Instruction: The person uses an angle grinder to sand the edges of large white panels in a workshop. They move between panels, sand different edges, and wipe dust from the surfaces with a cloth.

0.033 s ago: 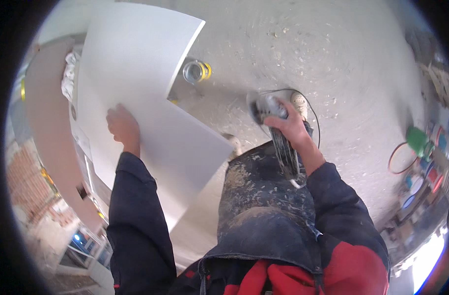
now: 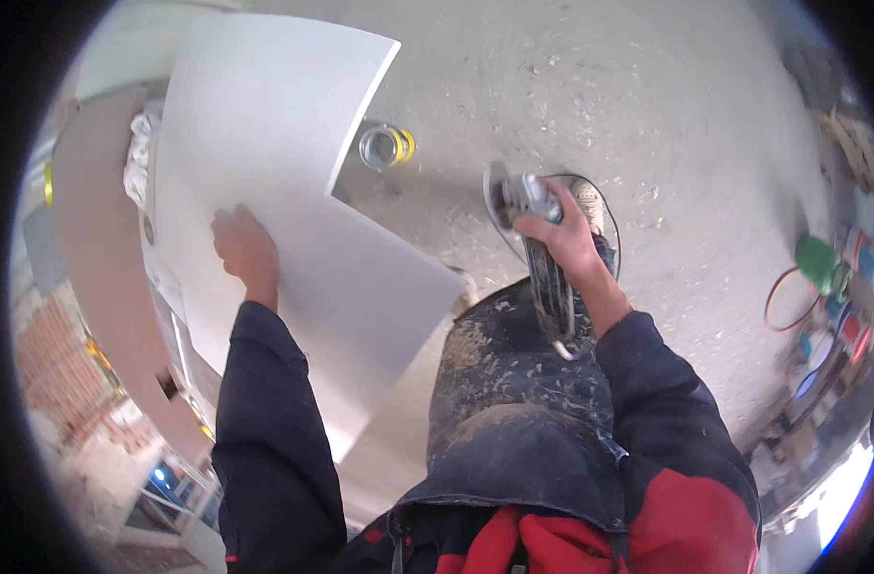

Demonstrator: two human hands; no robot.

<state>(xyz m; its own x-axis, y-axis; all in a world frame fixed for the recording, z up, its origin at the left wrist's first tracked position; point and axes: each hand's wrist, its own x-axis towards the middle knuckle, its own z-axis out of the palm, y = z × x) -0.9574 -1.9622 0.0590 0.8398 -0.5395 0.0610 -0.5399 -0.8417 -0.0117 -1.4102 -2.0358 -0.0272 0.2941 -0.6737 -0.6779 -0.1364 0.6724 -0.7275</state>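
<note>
A large white board (image 2: 265,105), with a corner notch cut out of its right side, lies in front of me on the left. My left hand (image 2: 246,249) rests on its surface, fingers slightly bent and holding nothing. In my right hand (image 2: 569,239) is an angle grinder (image 2: 546,287), gripped round its body near the head. The grinder's disc (image 2: 496,196) faces left, apart from the board, and its dark body hangs down past my knee. Beyond the notch, a round metal-looking can with a yellow band (image 2: 384,146) stands on the floor.
A dark cable (image 2: 617,220) loops beside my shoe (image 2: 590,206). Along the left stands a long brownish panel (image 2: 112,249), with white crumpled material (image 2: 139,158) near it. At the far right are a green container (image 2: 818,260) and assorted clutter. The concrete floor (image 2: 686,124) is dusty.
The whole view has shifted very slightly. The grinder looks sharper and a little more upright in my right hand; my left hand stays on the board.
</note>
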